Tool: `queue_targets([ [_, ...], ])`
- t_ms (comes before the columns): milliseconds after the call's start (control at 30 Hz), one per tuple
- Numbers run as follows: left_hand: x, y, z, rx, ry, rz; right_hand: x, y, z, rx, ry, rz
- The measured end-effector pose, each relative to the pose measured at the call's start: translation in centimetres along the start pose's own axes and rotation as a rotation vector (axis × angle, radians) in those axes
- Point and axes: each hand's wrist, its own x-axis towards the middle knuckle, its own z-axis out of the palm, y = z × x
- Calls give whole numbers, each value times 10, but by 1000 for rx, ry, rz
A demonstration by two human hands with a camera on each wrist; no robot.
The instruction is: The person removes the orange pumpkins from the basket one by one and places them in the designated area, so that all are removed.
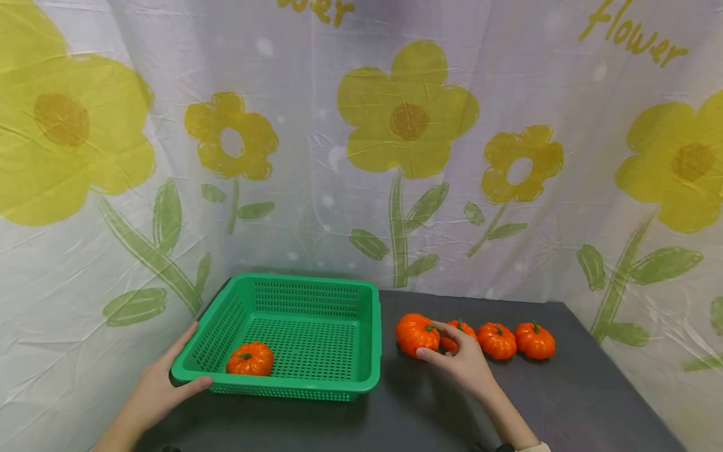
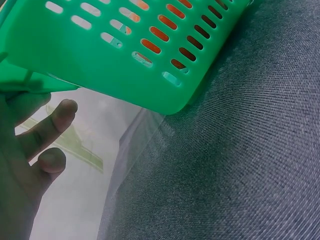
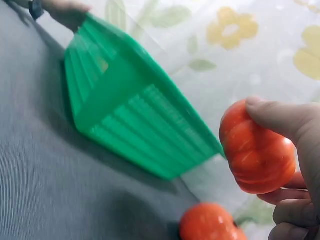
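My right hand (image 1: 460, 361) pinches a small orange pumpkin (image 1: 417, 334) with a green stem between thumb and fingers. In the right wrist view this pumpkin (image 3: 257, 150) is raised above the table, the thumb on its upper side. The green plastic basket (image 1: 369, 339) stands to the left, with one pumpkin (image 1: 250, 360) inside near its front left corner. My left hand (image 1: 155, 389) holds that corner, thumb along the front rim and fingers at the left rim. In the left wrist view, the lower fingers (image 2: 50, 127) stick out below the rim, beside the slotted basket wall (image 2: 100, 55).
Right of the basket, three more pumpkins stand in a row: one partly hidden behind my right hand, then a middle pumpkin (image 1: 497, 341) and an end pumpkin (image 1: 535, 341). The dark grey table (image 1: 587, 389) meets a flower-printed curtain (image 1: 316, 188) behind and at both sides.
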Motion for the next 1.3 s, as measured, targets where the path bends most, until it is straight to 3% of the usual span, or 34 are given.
queue_targets([
  [200,0,1,0,1,0,-1,-9,16,-24,-31,45,45],
  [467,1,0,0,7,13,13,-24,38,-56,-165,145,54],
  [833,0,0,0,-1,-4,-2,-38,64,-111,-244,196,225],
  [1000,0,0,0,-1,-7,-7,-44,76,-129,-323,274,268],
  [1300,-1,0,-1,2,-6,-8,-58,97,-155,-301,416,325],
])
